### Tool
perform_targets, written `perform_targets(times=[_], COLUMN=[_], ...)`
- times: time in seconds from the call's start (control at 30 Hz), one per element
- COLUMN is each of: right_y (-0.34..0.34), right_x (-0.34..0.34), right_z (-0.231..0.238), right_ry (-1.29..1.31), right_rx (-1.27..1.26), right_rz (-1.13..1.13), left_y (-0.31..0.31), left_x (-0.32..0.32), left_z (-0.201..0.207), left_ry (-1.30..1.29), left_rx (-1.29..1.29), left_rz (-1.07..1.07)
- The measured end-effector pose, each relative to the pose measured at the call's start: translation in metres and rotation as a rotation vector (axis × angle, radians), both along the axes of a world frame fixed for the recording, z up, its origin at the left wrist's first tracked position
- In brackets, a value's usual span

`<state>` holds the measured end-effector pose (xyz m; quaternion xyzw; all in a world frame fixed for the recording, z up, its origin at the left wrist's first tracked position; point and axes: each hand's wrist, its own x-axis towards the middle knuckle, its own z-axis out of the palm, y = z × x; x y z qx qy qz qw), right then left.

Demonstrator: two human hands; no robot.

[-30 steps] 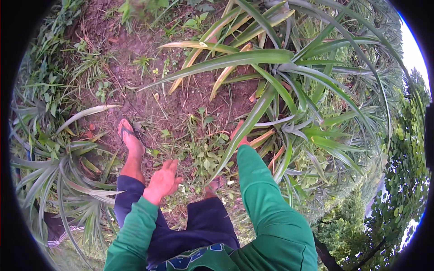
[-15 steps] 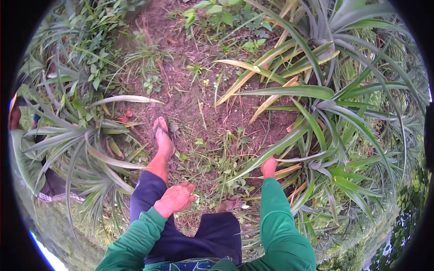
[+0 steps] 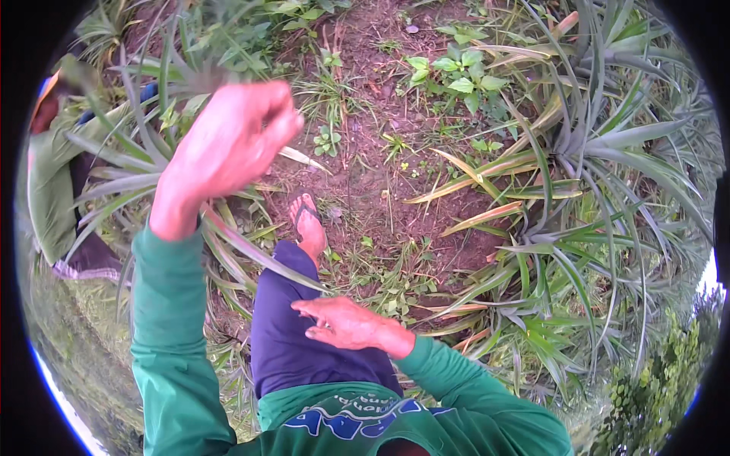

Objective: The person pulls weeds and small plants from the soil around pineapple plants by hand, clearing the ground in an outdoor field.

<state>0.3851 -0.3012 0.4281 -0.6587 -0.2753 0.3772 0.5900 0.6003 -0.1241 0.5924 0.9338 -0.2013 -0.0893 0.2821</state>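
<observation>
My left hand (image 3: 232,140) is raised high at the left, in front of pineapple-like plants with long grey-green leaves (image 3: 125,182). Its fingers are curled in and slightly smeared by motion; whatever they may hold is hidden. Over my dark blue trousers (image 3: 293,361) hovers my right hand (image 3: 346,321), its fingers pointing left and parted from the thumb, with nothing visible in it. A long narrow leaf (image 3: 262,258) reaches across my knee, its tip just above the right fingers.
More spiky plants (image 3: 566,148) line the right side, some leaves yellowed. Reddish soil (image 3: 372,182) with weeds (image 3: 464,76) runs between the rows. My sandalled foot (image 3: 308,224) stands on it. Another person in a green sleeve (image 3: 53,186) is at the far left.
My left hand has swung up and forward to the left. The right hand has left the leaves at the right and come over my trousers. The whole view has shifted.
</observation>
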Motion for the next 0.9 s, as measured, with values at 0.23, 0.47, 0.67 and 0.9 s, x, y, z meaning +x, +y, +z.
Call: perform_targets(times=[0.23, 0.47, 0.67, 0.9], right_y=[-0.03, -0.054, 0.025, 0.04], right_x=[0.187, 0.161, 0.233, 0.225], right_z=[0.074, 0.041, -0.019, -0.125], right_ry=[-0.277, 0.009, 0.217, 0.144], right_rx=[-0.564, -0.911, -0.649, -0.65], right_rz=[-0.411, -0.517, -0.373, 0.052], left_y=[-0.034, -0.012, -0.004, -0.066], left_x=[0.222, 0.213, 0.174, 0.151], left_z=[-0.067, -0.208, -0.304, -0.427], left_ry=[0.08, 0.478, 0.63, 0.458], left_rx=[0.373, 0.235, 0.221, 0.342], left_rz=[-0.264, -0.508, -0.568, -0.226])
